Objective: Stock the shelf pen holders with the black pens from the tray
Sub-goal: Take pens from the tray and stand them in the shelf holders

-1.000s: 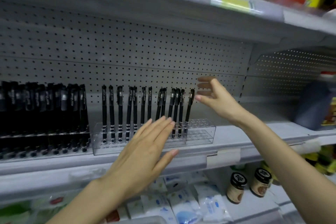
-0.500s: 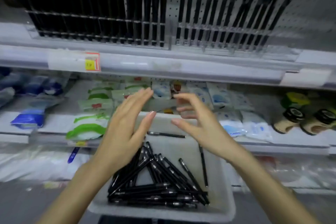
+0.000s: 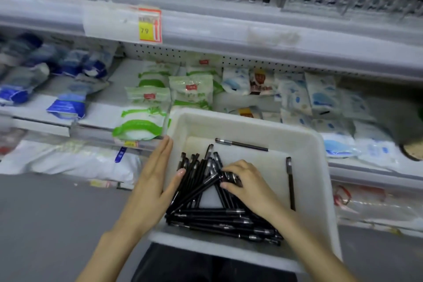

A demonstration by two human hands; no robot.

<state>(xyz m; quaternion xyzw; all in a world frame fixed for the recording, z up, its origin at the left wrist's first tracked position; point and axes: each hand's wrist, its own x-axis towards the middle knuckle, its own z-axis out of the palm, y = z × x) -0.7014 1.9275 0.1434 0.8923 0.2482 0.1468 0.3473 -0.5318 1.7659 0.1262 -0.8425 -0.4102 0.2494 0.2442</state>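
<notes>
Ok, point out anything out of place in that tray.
One black pen lies crosswise by the tray's far wall, another along its right wall, both apart from the pile. The pile is crisscrossed, not aligned. Nothing looks spilled or damaged.

The black pens point(image 3: 201, 192) (with silver bands) lie in a white tray point(image 3: 306, 142). At 11 o'clock is a yellow tag point(image 3: 146, 30), red round its edge. At 9 o'clock are green-and-white packs point(image 3: 139, 127) and blue packs point(image 3: 66, 107).

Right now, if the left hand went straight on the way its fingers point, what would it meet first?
Likely the far corner of the tray, just beyond the left hand; behind that, green packets. Depth unclear.
</notes>
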